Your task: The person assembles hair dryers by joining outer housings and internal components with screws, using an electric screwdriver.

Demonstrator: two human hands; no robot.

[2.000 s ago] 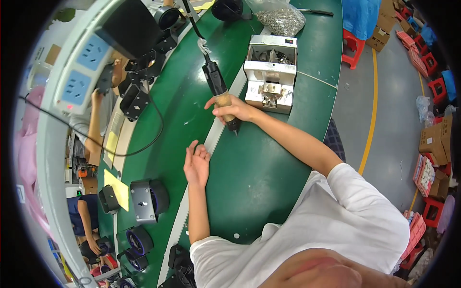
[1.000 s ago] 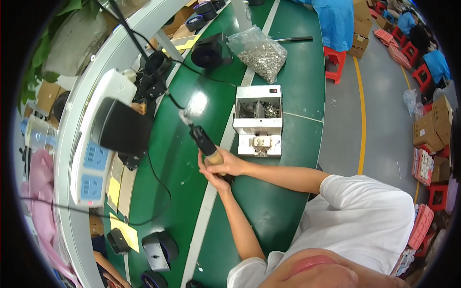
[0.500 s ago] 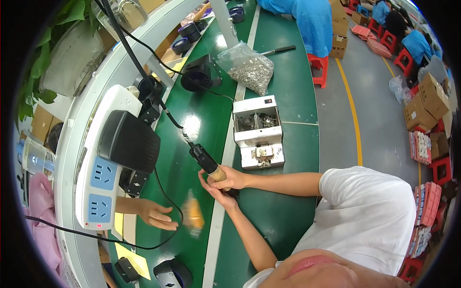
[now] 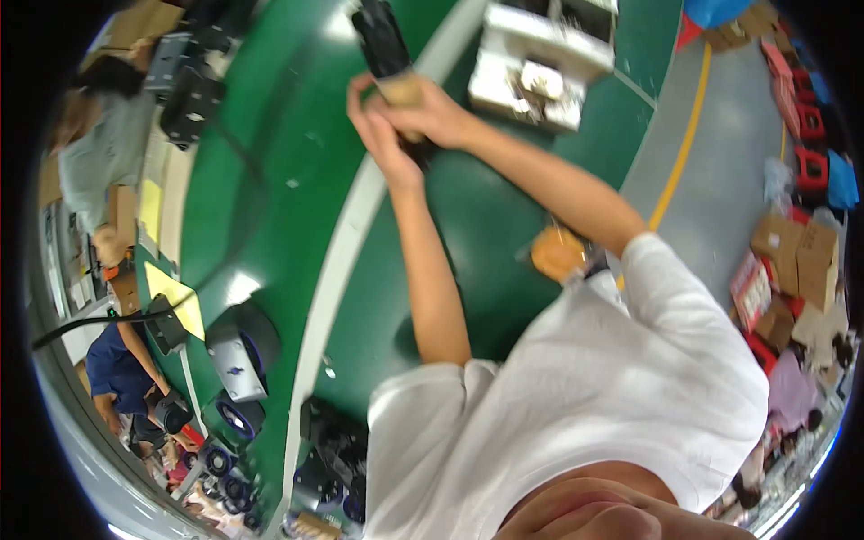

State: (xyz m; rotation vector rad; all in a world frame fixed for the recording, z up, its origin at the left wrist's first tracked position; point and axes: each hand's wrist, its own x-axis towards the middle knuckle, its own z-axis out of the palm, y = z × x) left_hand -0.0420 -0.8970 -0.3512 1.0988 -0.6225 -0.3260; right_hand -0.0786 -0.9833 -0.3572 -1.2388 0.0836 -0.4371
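My right hand point(image 4: 436, 112) is closed around the tan grip of a black corded electric screwdriver point(image 4: 382, 43), held over the green table. Pressed in beside it, my left hand point(image 4: 389, 148) has its fingers curled about a dark piece point(image 4: 418, 155) under the screwdriver; hands and blur hide what it is. A round orange item in clear wrapping point(image 4: 558, 253) lies on the table between my right forearm and my shirt. Right of the screwdriver stands a white screw feeder box point(image 4: 576, 40) with a metal outlet at its front.
A grey-and-black device with a round body point(image 4: 238, 355) and more black devices point(image 4: 335, 445) sit at left and lower left. Yellow paper point(image 4: 173, 292) lies near the far edge. Across the table, a co-worker in dark blue point(image 4: 121, 369) works. Cardboard boxes point(image 4: 796, 247) stand past the aisle.
The view has swung round. The orange wrapped item, blurred near a co-worker's hand before, now lies beside my right forearm. Both my hands stay together at the screwdriver.
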